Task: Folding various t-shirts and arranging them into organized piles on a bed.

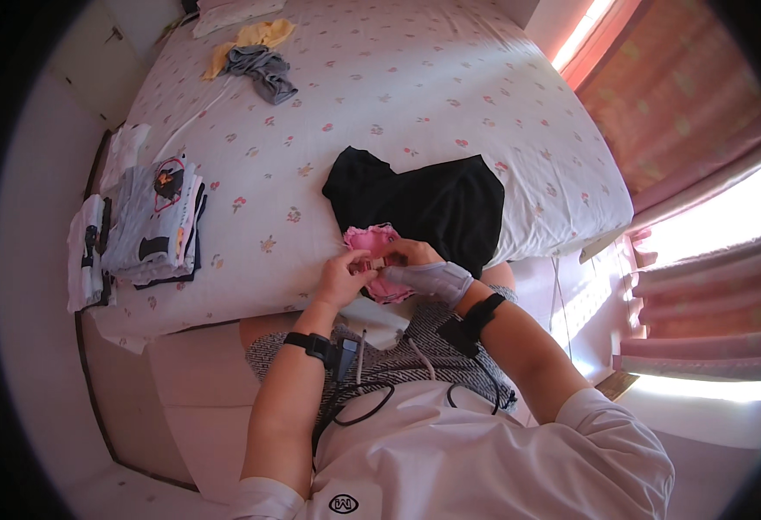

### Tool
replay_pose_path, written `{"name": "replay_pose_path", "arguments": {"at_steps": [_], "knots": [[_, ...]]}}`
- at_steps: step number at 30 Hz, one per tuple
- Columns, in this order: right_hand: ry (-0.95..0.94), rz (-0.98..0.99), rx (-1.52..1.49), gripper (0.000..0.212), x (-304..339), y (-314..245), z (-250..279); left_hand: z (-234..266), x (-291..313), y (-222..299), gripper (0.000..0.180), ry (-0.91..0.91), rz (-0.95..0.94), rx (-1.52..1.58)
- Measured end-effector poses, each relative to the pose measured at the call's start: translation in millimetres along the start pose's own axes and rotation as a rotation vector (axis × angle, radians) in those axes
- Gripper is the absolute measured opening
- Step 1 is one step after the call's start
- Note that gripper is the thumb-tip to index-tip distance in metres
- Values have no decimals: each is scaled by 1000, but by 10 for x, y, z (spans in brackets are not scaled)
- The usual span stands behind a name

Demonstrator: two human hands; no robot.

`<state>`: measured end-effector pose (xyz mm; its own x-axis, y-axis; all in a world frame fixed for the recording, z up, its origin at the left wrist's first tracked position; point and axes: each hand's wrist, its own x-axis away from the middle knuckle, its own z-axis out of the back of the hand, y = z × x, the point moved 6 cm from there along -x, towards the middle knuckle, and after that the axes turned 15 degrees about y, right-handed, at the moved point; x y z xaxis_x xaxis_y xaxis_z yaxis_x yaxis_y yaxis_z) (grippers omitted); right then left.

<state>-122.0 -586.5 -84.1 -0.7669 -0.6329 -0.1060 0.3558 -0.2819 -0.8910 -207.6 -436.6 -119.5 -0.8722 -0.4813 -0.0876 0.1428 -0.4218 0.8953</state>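
Observation:
My left hand (341, 279) and my right hand (417, 254) meet over the bed's near edge, fingers closed in a pinch. Between their fingertips is a small red and whitish item (378, 263), too small to name. Right beneath it lies a pink cloth piece (367, 237) with a frilled edge, partly hidden by my hands. A pale grey wrist support (441, 280) wraps my right hand and wrist. Just beyond my hands, a black garment (424, 199) is spread unevenly on the bed, reaching its near edge at the right.
The bed (311, 130) has a white sheet with small flowers. Folded clothes (151, 221) are stacked at its left edge. Farther off lie a crumpled grey garment (262, 72) and a yellow one (265, 33). Pink curtains (692, 104) hang at the right.

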Motion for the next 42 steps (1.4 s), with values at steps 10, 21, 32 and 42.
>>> {"name": "replay_pose_path", "arguments": {"at_steps": [10,21,32,42], "knots": [[-2,61,-12,31,7,12,-50,-37,47,-58,26,-56,93,73],[24,99,48,31,1,-2,-48,-55,77,-85,27,-7,116,37],[59,-368,-391,30,-25,488,-49,-73,100,-239,30,22,273,418],[0,-353,-496,41,4,435,-49,-169,189,-482,27,-14,531,824]]}}
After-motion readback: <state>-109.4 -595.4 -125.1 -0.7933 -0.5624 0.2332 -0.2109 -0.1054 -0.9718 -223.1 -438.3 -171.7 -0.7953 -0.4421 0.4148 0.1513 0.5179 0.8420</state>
